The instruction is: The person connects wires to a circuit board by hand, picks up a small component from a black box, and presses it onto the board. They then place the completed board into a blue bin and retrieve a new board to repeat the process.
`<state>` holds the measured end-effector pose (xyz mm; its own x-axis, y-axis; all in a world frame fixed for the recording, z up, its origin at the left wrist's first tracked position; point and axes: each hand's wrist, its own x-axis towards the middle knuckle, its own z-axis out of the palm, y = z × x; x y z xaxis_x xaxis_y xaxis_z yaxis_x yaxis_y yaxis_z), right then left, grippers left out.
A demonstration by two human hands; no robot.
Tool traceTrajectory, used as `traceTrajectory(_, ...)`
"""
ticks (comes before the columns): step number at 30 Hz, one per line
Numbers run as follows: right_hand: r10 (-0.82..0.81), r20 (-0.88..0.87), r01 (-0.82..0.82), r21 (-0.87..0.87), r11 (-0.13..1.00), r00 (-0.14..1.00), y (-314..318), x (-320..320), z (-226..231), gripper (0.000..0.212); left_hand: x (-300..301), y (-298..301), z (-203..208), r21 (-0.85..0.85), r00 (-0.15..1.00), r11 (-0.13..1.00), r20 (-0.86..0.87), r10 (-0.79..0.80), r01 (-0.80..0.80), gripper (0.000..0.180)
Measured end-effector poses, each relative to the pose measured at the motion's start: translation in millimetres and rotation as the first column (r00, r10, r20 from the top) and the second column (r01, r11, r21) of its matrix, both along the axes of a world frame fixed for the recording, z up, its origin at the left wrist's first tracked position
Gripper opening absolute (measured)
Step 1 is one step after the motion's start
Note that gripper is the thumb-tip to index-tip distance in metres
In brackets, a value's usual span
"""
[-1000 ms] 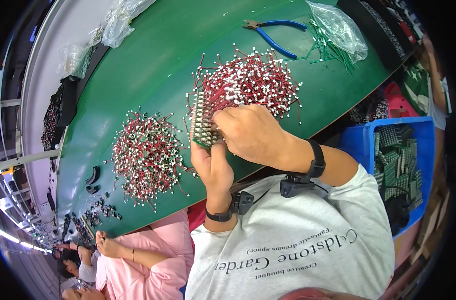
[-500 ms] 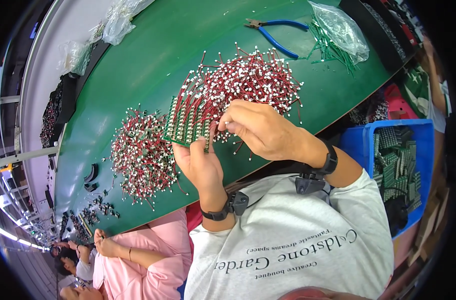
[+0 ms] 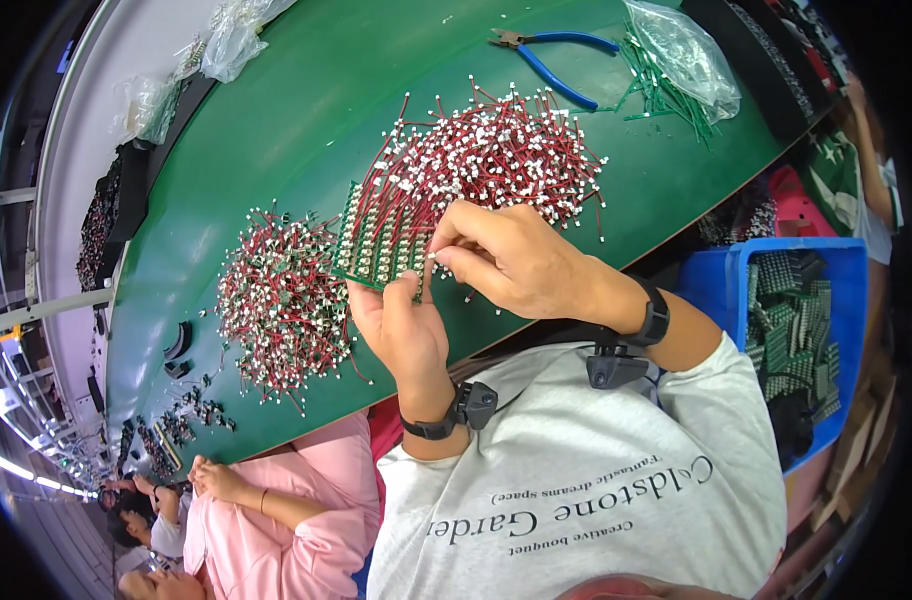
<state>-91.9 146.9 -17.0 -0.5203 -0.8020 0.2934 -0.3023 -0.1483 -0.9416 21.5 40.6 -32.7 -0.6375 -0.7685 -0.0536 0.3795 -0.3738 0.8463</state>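
Between the thumb and fingers of my left hand (image 3: 401, 325) is a green circuit board panel (image 3: 378, 245) with rows of small metallic parts. Red wires run up from its far edge toward a heap of red wires with white connectors (image 3: 506, 150). At the panel's right edge my right hand (image 3: 506, 255) is closed in a pinch, with a small white connector end showing at the fingertips; this looks like a red wire with a connector. A second heap, of red wires with small green boards (image 3: 281, 300), lies left of the panel.
Blue-handled cutters (image 3: 561, 70) lie at the far side, beside green strips (image 3: 666, 85) under a clear plastic bag (image 3: 691, 50). To the right stands a blue bin (image 3: 846, 330) holding board panels. Small black parts (image 3: 181, 420) lie at left, near a co-worker in pink (image 3: 276, 510).
My right hand has shifted slightly left and inward, its fingertips now at the panel's right edge. The panel in my left hand has tilted a little.
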Motion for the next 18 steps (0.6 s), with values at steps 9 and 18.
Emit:
traceTrajectory(9,-0.149,-0.198,0.143,-0.046,0.989,0.969,-10.2,4.6,-13.0,0.007,2.7,3.4,-10.3,-0.054,0.994,0.994,-0.052,-0.097,0.094,0.049)
traceTrajectory(18,-0.174,-0.269,0.184,0.014,0.983,0.947,-13.4,10.8,-16.9,0.008,2.5,5.0,-13.6,-0.069,0.981,0.987,-0.115,-0.155,0.147,0.051)
